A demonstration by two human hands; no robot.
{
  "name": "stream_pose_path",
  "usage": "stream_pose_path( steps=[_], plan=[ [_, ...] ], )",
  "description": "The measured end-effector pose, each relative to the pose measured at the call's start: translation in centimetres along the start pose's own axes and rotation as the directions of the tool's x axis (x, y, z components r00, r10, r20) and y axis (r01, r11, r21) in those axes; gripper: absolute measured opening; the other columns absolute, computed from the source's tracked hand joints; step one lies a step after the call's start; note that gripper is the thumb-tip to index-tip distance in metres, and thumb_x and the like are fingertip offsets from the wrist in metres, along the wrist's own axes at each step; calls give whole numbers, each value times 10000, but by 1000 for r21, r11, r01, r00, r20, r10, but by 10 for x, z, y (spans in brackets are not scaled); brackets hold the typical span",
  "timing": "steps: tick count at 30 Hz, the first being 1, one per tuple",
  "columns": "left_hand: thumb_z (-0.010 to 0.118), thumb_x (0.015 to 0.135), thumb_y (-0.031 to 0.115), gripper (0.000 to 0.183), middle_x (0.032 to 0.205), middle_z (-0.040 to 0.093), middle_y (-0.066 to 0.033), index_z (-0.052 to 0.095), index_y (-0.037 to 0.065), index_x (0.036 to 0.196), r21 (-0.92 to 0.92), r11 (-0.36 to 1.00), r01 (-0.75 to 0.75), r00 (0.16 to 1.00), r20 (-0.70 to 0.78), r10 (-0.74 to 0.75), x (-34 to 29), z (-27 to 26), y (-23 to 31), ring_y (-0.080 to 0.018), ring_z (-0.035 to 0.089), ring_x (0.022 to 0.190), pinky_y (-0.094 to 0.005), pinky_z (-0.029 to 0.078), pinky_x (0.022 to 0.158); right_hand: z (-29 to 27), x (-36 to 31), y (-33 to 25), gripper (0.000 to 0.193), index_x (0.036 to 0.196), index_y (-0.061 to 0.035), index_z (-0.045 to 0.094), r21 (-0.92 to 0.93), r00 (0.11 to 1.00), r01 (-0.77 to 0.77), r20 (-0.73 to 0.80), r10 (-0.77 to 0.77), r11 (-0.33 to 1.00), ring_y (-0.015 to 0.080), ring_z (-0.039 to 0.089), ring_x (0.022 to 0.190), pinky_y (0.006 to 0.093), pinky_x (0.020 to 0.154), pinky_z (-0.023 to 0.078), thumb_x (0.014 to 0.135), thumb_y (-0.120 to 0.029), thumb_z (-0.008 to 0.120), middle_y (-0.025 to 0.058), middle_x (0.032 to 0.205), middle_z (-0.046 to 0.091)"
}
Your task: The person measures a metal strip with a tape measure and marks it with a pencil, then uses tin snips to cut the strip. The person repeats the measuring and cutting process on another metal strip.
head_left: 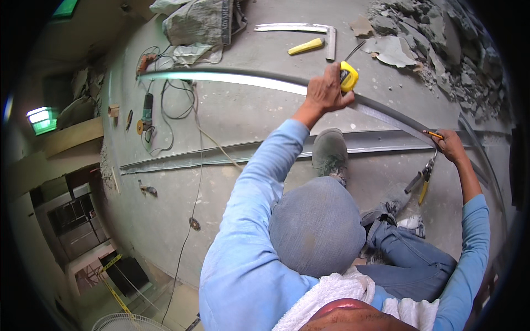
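A long grey metal channel [237,81] runs across the floor in front of me, curving in the lens. My left hand [327,92] is closed at its middle, with a yellow tape measure [348,76] in its grip. Farther right along the same channel is my right hand [451,147], its fingers pinched round a short orange pencil [434,134]. The pencil's tip lies against the channel. Just below the right hand, yellow-handled snips [424,182] lie by my bent leg. A second metal channel [215,155] lies nearer me, by my boot [330,150].
Beyond the channel lie a metal square [331,43] and a yellow utility knife [306,46]. Broken rubble [425,33] is heaped at far right. An angle grinder [147,110], a drill [145,62] and loose cords [176,115] are at left. A sack [196,25] stands behind.
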State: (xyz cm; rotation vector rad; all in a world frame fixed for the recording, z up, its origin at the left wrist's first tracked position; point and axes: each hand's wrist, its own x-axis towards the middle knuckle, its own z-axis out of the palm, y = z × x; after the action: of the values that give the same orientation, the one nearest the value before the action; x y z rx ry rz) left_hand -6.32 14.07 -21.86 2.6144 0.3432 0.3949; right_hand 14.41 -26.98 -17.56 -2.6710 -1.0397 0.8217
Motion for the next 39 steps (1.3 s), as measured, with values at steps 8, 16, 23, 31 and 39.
stream_pose_path(
  steps=[8,16,23,31,39],
  plan=[
    [746,748,551,952,1266,618,-251,414,-26,1428,44,999,12,976,216,-22,19,77,-60,-432,647,1085,-515,528,901,75,-9,-1,199,968,-121,699,-37,985,-173,-33,171,984,401,672,959,514,798,520,904,-281,601,180,983,710],
    [611,836,273,538,1133,634,-134,546,57,1325,-726,-270,632,761,647,43,34,17,-22,-245,619,886,-389,489,848,105,-2,24,281,1115,-136,734,52,906,-383,-174,386,922,372,651,1107,504,949,524,879,-270,661,190,1106,677],
    [727,927,350,414,1054,598,-68,571,81,1201,-650,-5,760,650,760,4,50,13,52,-170,581,808,-313,490,726,97,57,-91,591,1244,-93,688,993,932,-120,104,348,23,46,328,422,240,363,267,872,-550,740,48,910,706],
    [603,952,431,401,920,629,-40,635,91,1161,-499,354,791,596,759,-261,69,-6,87,-147,597,852,-323,447,695,79,46,-211,366,1219,-63,718,932,931,248,-154,330,-264,97,628,1015,256,924,483,962,-325,719,17,1034,735],
    [533,966,239,467,1300,532,-260,506,-41,1338,-408,876,-256,788,437,434,41,27,58,-423,529,1183,-446,442,1007,111,53,-198,338,1071,-27,736,953,910,155,-36,413,-259,90,640,905,264,833,524,919,-328,767,37,952,731]
  ],
)
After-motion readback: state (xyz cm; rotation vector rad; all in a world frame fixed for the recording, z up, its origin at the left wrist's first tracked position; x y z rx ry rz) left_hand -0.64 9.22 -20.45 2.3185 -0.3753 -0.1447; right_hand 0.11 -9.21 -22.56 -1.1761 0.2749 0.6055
